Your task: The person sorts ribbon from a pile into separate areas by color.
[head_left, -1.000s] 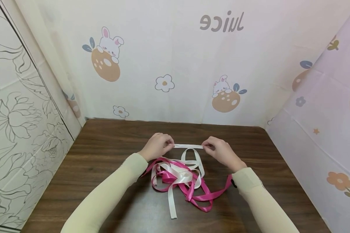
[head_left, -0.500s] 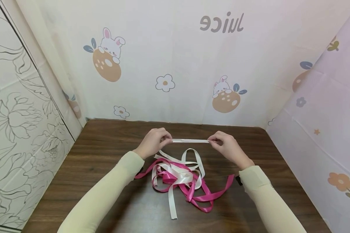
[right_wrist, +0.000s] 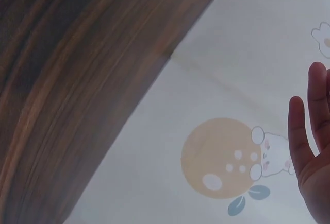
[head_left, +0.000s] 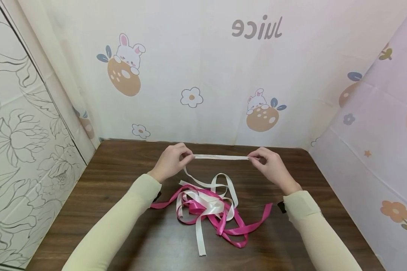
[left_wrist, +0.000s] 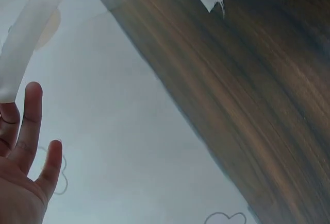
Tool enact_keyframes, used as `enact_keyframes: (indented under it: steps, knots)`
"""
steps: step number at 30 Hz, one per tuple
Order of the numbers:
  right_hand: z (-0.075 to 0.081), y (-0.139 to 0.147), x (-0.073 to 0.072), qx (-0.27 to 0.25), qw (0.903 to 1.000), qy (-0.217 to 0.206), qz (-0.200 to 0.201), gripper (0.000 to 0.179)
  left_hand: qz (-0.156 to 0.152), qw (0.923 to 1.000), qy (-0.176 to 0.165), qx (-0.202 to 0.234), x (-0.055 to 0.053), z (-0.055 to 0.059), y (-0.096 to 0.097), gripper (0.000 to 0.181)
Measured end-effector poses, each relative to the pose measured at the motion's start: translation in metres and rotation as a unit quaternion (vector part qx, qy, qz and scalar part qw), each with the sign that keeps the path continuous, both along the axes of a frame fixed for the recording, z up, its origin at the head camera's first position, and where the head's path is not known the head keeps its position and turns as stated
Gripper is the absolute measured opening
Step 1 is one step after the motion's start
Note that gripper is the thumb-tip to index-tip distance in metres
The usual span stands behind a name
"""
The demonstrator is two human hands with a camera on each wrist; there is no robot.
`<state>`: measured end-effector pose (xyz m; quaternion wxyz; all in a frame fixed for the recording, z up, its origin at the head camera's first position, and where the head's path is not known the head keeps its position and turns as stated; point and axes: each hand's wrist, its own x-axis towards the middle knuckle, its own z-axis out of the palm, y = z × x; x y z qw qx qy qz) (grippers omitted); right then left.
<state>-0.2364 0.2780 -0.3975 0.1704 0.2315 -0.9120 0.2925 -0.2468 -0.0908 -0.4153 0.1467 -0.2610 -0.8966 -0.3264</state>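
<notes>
A white ribbon (head_left: 220,157) is stretched level between both hands above the far part of the table. My left hand (head_left: 171,160) pinches it on one side, and from there a length hangs down to the pile. On the other side my right hand (head_left: 269,167) pinches the ribbon between thumb and finger. Below them lies a tangle of white ribbon and pink ribbon (head_left: 249,228). In the left wrist view, white ribbon (left_wrist: 23,49) runs up from the fingers (left_wrist: 33,105). The right wrist view shows only the outer fingers (right_wrist: 296,123); the pinch is out of frame.
The dark wooden table (head_left: 122,226) ends at a printed cloth backdrop (head_left: 203,120) behind. A panel with line-drawn flowers (head_left: 17,135) stands at the left, and another printed cloth (head_left: 369,173) hangs at the right.
My hands have moved apart and farther from the body, lengthening the ribbon stretched between them. A hanging length now shows below the left hand, and the pink ribbon's left end is more exposed.
</notes>
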Motion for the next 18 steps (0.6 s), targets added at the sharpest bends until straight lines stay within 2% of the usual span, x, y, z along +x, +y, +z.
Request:
enact_keyframes:
  steps: [10,18]
  knots:
    - [0.006,0.014,-0.003,-0.018,0.9994,0.025,-0.019,0.009,0.019,0.9992,0.031,0.015,-0.003,0.005,-0.016,0.012]
    - [0.009,0.028,-0.007,-0.03,0.9988,0.025,-0.031,0.009,0.03,0.9991,0.026,0.013,-0.003,0.007,-0.028,0.011]
